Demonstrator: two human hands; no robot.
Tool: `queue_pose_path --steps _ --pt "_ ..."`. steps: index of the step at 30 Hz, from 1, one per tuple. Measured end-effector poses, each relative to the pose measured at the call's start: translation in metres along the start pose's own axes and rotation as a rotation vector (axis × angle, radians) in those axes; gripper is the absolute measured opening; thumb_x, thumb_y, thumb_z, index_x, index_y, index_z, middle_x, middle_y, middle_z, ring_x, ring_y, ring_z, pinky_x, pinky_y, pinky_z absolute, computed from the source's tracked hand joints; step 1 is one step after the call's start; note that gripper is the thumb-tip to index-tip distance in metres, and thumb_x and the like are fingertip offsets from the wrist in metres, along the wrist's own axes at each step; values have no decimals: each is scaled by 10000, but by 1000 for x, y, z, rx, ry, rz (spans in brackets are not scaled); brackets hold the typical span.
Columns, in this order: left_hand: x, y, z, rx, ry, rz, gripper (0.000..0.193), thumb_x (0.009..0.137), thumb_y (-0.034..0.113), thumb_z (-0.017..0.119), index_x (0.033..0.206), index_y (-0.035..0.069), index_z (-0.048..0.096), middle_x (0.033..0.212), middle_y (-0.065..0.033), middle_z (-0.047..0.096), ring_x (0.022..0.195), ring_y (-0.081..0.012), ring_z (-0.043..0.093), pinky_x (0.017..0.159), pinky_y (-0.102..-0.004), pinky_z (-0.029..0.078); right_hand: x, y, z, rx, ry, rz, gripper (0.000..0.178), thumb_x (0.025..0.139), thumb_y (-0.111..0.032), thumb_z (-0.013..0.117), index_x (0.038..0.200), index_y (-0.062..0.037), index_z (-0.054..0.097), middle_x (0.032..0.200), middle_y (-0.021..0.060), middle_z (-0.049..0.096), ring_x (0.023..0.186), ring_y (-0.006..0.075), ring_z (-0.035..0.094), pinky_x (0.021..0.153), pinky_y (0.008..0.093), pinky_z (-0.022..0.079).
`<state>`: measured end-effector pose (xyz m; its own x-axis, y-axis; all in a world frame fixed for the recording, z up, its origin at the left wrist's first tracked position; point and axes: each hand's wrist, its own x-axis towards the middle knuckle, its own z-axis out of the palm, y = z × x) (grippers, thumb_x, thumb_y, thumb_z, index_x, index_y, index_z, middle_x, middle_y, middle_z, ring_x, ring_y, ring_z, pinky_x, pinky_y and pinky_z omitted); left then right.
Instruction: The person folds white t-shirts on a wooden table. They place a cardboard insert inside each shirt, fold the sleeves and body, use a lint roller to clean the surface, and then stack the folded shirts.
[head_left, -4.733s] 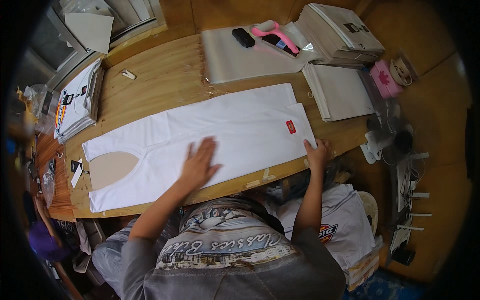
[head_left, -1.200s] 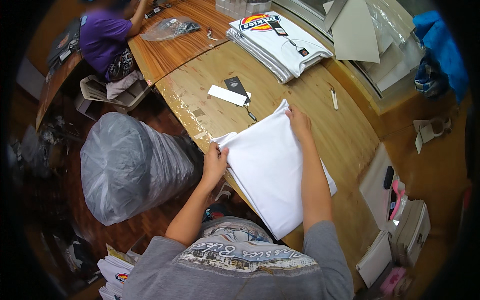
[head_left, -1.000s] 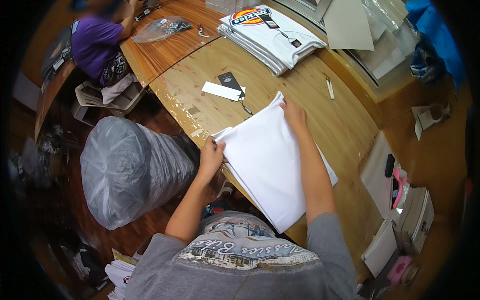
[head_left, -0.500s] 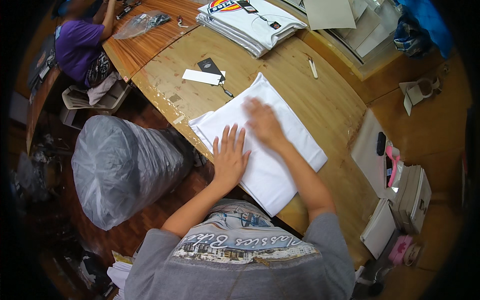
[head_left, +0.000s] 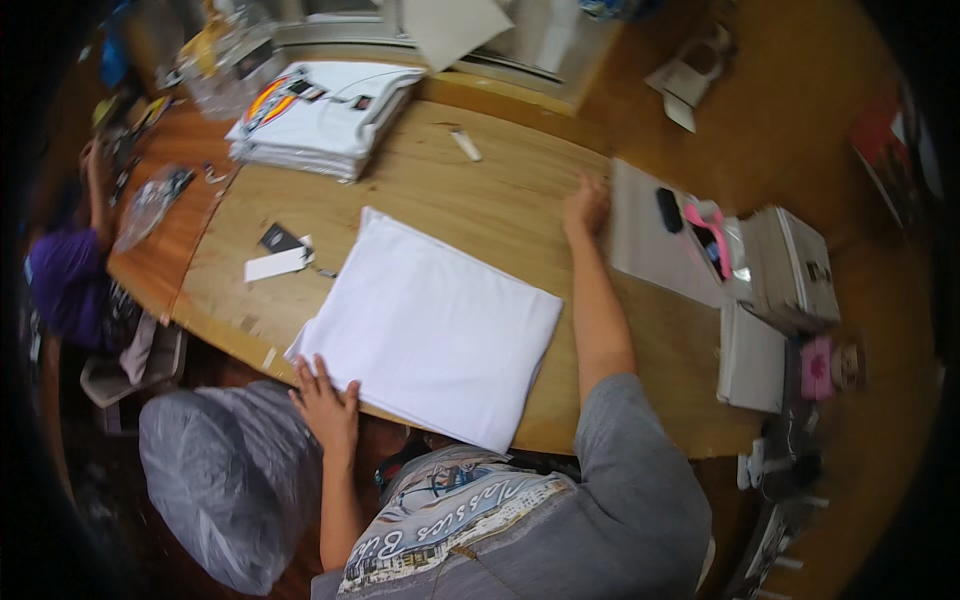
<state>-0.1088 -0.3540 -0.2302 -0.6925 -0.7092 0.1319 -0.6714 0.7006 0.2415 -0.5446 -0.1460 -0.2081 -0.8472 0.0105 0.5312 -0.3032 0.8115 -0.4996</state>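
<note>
A folded white garment (head_left: 430,320), likely a T-shirt, lies flat on the wooden table (head_left: 520,140) in front of me. My left hand (head_left: 330,415) rests with spread fingers at its near left corner, by the table edge. Off to the right, past the garment, my right hand (head_left: 588,208) is over bare wood beside a translucent plastic sheet (head_left: 650,240). Its fingers look bent but are smeared, so whether they hold anything is hidden. A black tag (head_left: 279,238) and a white tag (head_left: 277,265) lie left of the garment.
A stack of folded white shirts (head_left: 330,115) sits at the far left. A small white tool (head_left: 466,145) lies farther back. Boxes (head_left: 795,265) and a pink object (head_left: 712,235) stand at right. A big grey plastic bag (head_left: 230,480) stands below left, near another person in purple (head_left: 70,285).
My right hand has left the garment and moved right toward the plastic sheet. My left hand has slid to the garment's near left corner. The view has turned rightward.
</note>
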Motion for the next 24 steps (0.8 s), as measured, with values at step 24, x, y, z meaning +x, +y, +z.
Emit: queue_pose_path --steps 24 --pt "20 18 -6 -28 -190 63 743 701 368 577 1279 27 260 1372 -130 164 1266 -274 158 987 -492 128 79 317 -156 -265 24 522 346 694 -55 547 1029 7 488 933 201 573 847 358 557 755 425 431"
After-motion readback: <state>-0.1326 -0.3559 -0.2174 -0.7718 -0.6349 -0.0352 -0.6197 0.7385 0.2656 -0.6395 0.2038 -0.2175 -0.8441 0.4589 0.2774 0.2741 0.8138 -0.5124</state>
